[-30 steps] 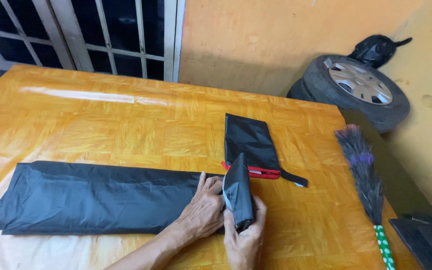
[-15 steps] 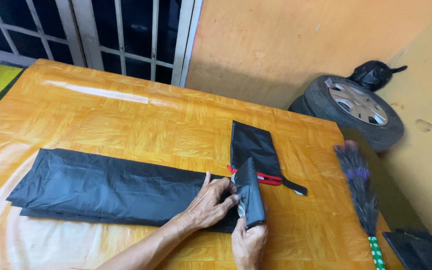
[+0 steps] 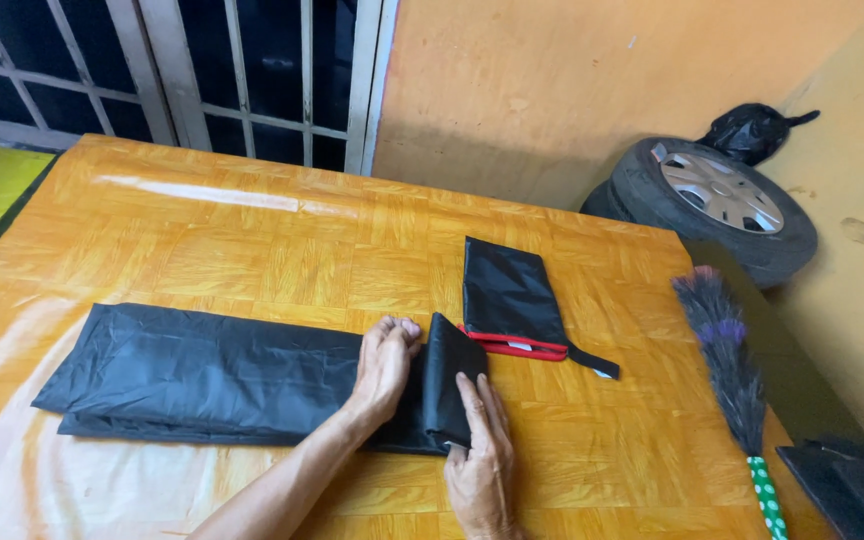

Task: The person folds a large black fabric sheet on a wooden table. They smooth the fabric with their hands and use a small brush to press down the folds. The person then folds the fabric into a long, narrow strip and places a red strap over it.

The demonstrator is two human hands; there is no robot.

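A long strip of folded black fabric (image 3: 202, 375) lies across the orange wooden table (image 3: 282, 240). Its right end is turned up and rolled over into a fold (image 3: 449, 385). My left hand (image 3: 384, 365) presses flat on the fabric just left of that fold. My right hand (image 3: 479, 460) holds the fold from the near side, fingers laid up against it. Just beyond lies a small black pouch (image 3: 507, 290) with red trim and a short strap.
A feather duster (image 3: 727, 375) with a green dotted handle lies at the table's right edge. A car tyre (image 3: 717, 205) with a black bag on it leans against the orange wall. Dark cloth lies at the far left and bottom right.
The fabric's right end has been rolled further over to the left, and my right hand has come up flat against the fold. The camera has moved closer to the table.
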